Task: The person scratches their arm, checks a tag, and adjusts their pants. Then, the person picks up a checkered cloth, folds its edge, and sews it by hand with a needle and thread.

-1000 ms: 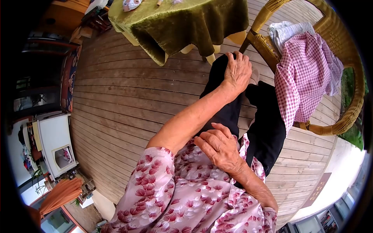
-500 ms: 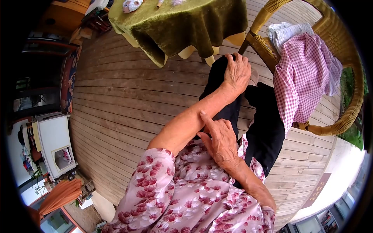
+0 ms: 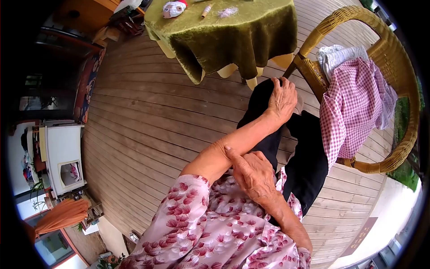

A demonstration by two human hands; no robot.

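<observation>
Right hand (image 3: 255,175) has shifted from mid-forearm toward the elbow since the frame half a second ago; one second ago it lay over the lap, clear of the arm. Its extended index fingertip (image 3: 228,148) now appears to touch the left forearm (image 3: 246,135) just below the crook of the elbow. The remaining fingers are bent; the palm faces away, so how tightly they fold cannot be told. Left hand (image 3: 283,102) remains draped over the dark-trousered knee (image 3: 262,93), fingers spread loosely, gripping nothing visible. The hands are apart, joined only through the finger-to-forearm contact. Judged from this pose, the change matters because the point of contact now sits higher on the arm, while the left arm serves as a steady support. Beyond the knee stands a table draped in green cloth (image 3: 228,47); to the right, a wicker chair (image 3: 396,67) holds a checked cloth (image 3: 351,105). Neither hand touches these.
</observation>
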